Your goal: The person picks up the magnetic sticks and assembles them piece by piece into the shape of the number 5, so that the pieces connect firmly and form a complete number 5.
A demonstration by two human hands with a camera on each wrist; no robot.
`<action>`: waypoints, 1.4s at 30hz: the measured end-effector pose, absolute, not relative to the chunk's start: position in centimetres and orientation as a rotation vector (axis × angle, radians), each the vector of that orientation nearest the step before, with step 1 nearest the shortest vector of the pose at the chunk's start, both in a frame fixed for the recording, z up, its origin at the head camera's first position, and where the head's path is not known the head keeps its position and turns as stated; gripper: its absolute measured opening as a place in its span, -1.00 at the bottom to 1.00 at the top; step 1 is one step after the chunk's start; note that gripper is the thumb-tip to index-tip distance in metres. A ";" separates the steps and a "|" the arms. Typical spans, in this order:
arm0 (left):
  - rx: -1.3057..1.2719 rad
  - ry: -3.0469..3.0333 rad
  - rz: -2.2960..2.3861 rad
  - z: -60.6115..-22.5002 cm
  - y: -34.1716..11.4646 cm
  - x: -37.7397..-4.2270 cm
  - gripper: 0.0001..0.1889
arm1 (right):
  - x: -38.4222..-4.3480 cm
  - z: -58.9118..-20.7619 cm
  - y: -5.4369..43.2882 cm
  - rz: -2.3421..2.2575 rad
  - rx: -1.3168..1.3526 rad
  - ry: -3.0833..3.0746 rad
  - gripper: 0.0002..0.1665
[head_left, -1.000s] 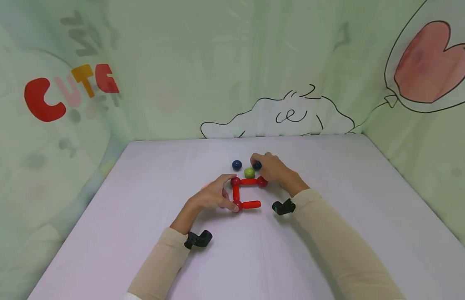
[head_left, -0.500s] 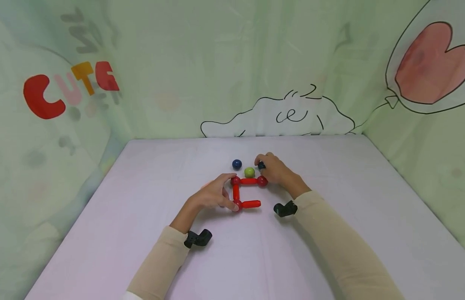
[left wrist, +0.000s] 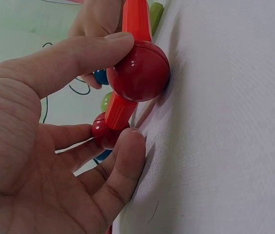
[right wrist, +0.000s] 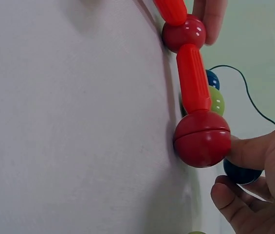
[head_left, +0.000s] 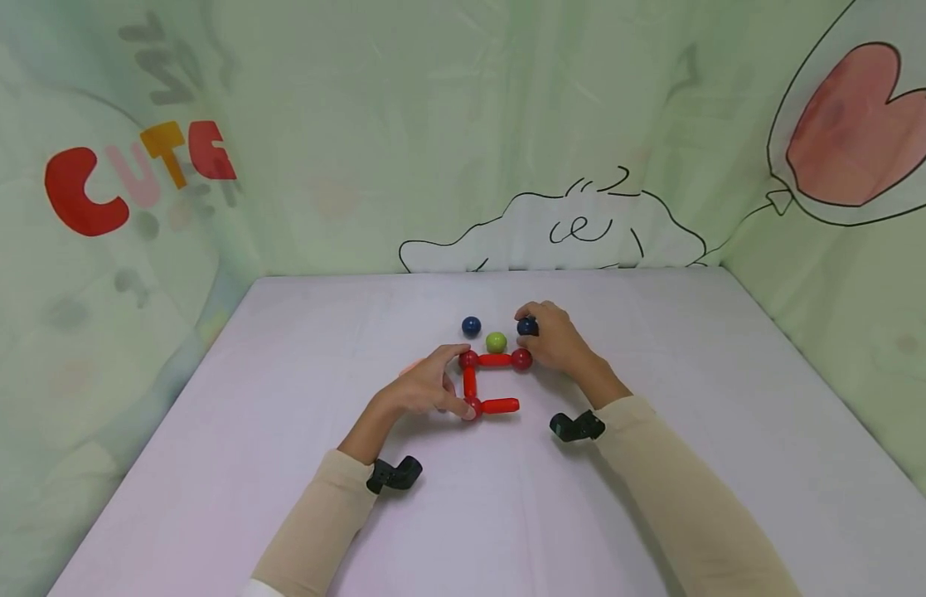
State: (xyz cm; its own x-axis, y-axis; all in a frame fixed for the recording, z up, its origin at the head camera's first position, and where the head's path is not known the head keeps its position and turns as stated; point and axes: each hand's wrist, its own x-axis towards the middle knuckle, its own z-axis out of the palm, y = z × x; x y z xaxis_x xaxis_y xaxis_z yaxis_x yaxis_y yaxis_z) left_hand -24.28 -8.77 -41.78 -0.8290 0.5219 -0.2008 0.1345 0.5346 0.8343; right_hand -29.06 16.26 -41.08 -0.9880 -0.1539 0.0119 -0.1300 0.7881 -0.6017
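Three red balls and red rods form an open-sided frame on the table, one rod point(head_left: 501, 405) ending free at the near side. My left hand point(head_left: 425, 385) grips the frame from the left, thumb on the near ball point(left wrist: 139, 71) and fingers at the far-left ball point(head_left: 469, 360). Beyond the frame's right-hand ball point(right wrist: 203, 139), my right hand point(head_left: 561, 342) pinches a dark blue ball point(head_left: 527, 326) between thumb and fingers. A yellow-green ball point(head_left: 496, 342) lies just behind the far rod point(head_left: 496, 360), and another blue ball point(head_left: 472, 326) sits farther back.
A green rod point(left wrist: 156, 18) shows past the frame in the left wrist view. Something pinkish point(head_left: 410, 366) is mostly hidden behind the left hand. The white-covered table point(head_left: 656, 332) meets a printed cloth backdrop point(head_left: 343, 149) at its back edge.
My right hand has moved a little to the right with the blue ball, away from the yellow-green ball. The left hand and the red frame have stayed in place.
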 end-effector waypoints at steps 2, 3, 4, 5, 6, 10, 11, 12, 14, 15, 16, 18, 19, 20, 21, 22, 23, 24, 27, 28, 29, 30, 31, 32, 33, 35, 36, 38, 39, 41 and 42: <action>0.540 2.334 1.237 -41.8 -8.7 -24.3 0.07 | -28.7 -40.9 16.4 -1.025 -0.231 2.940 -0.54; 0.541 2.330 1.241 -41.8 -8.7 -24.3 0.07 | -28.5 -40.8 16.4 -1.050 -0.228 2.939 -0.54; 0.544 2.328 1.243 -41.8 -8.7 -24.3 0.07 | -28.3 -40.7 16.5 -1.076 -0.222 2.937 -0.54; 0.545 2.329 1.241 -41.8 -8.7 -24.3 0.07 | -28.1 -40.6 16.5 -1.101 -0.226 2.937 -0.54; 0.546 2.329 1.241 -41.8 -8.7 -24.3 0.07 | -27.9 -40.5 16.6 -1.128 -0.227 2.938 -0.55; 0.552 2.334 1.239 -41.7 -8.7 -24.2 0.08 | -27.0 -40.5 16.8 -1.217 -0.245 2.952 -0.55; 0.552 2.336 1.237 -41.6 -8.7 -24.2 0.08 | -26.8 -40.6 16.9 -1.233 -0.252 2.956 -0.55; 0.551 2.336 1.238 -41.6 -8.6 -24.2 0.08 | -26.6 -40.7 17.0 -1.252 -0.257 2.958 -0.55; 0.547 2.339 1.235 -41.6 -8.6 -24.2 0.07 | -26.2 -41.0 17.3 -1.278 -0.267 2.952 -0.55; 0.547 2.340 1.234 -41.7 -8.6 -24.2 0.07 | -26.0 -41.1 17.4 -1.295 -0.273 2.944 -0.56; 0.546 2.343 1.229 -41.7 -8.6 -24.3 0.07 | -25.8 -41.2 17.5 -1.313 -0.274 2.933 -0.56; 0.547 2.344 1.230 -41.7 -8.5 -24.3 0.07 | -25.5 -41.5 17.7 -1.352 -0.279 2.906 -0.56; 0.550 2.346 1.231 -41.6 -8.5 -24.3 0.07 | -25.3 -41.6 17.8 -1.369 -0.280 2.890 -0.56; 0.554 2.348 1.229 -41.6 -8.5 -24.2 0.07 | -25.2 -41.8 17.9 -1.383 -0.281 2.878 -0.56; 0.557 2.350 1.229 -41.6 -8.5 -24.2 0.07 | -25.1 -41.9 17.9 -1.395 -0.283 2.866 -0.56; 0.557 2.351 1.229 -41.6 -8.4 -24.2 0.07 | -24.9 -41.9 18.0 -1.402 -0.290 2.854 -0.55; 0.558 2.350 1.231 -41.6 -8.5 -24.2 0.07 | -24.8 -42.0 18.0 -1.409 -0.297 2.841 -0.55; 0.558 2.353 1.230 -41.6 -8.4 -24.2 0.07 | -24.6 -42.1 18.0 -1.416 -0.305 2.830 -0.55; 0.554 2.366 1.221 -41.5 -8.5 -24.1 0.07 | -24.1 -41.9 17.9 -1.441 -0.324 2.788 -0.58; 0.553 2.371 1.220 -41.5 -8.5 -24.0 0.07 | -23.9 -41.8 17.9 -1.455 -0.336 2.770 -0.59; 0.551 2.377 1.219 -41.5 -8.5 -24.0 0.07 | -23.8 -41.8 17.8 -1.465 -0.344 2.755 -0.61; 0.548 2.386 1.214 -41.5 -8.5 -24.0 0.06 | -23.6 -41.6 17.8 -1.472 -0.356 2.739 -0.62; 0.547 2.392 1.211 -41.5 -8.5 -24.0 0.07 | -23.5 -41.5 17.8 -1.478 -0.366 2.721 -0.62; 0.546 2.396 1.209 -41.5 -8.5 -24.0 0.06 | -23.3 -41.3 17.8 -1.480 -0.375 2.704 -0.62; 0.549 2.396 1.213 -41.5 -8.5 -24.0 0.06 | -23.1 -41.2 17.8 -1.471 -0.382 2.694 -0.63; 0.556 2.396 1.214 -41.6 -8.5 -24.0 0.05 | -22.8 -41.0 18.0 -1.437 -0.401 2.687 -0.63; 0.561 2.395 1.214 -41.6 -8.4 -24.0 0.05 | -22.7 -40.8 18.1 -1.408 -0.406 2.690 -0.63; 0.567 2.391 1.216 -41.6 -8.3 -23.9 0.05 | -22.5 -40.6 18.3 -1.343 -0.414 2.695 -0.64; 0.567 2.391 1.218 -41.6 -8.3 -23.9 0.04 | -22.5 -40.5 18.4 -1.305 -0.424 2.699 -0.65; 0.562 2.395 1.219 -41.6 -8.3 -23.9 0.04 | -22.5 -40.3 18.5 -1.233 -0.448 2.704 -0.67; 0.560 2.398 1.219 -41.5 -8.3 -23.8 0.04 | -22.5 -40.3 18.5 -1.202 -0.456 2.698 -0.68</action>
State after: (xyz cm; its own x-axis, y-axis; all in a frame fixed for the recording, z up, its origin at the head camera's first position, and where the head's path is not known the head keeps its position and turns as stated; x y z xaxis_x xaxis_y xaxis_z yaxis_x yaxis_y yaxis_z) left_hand -23.84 -8.25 -41.54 -0.8434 0.5124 -0.1615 0.1714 0.5416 0.8230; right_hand -22.51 18.53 -40.25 -0.9419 -0.3354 -0.0158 -0.2125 0.6320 -0.7452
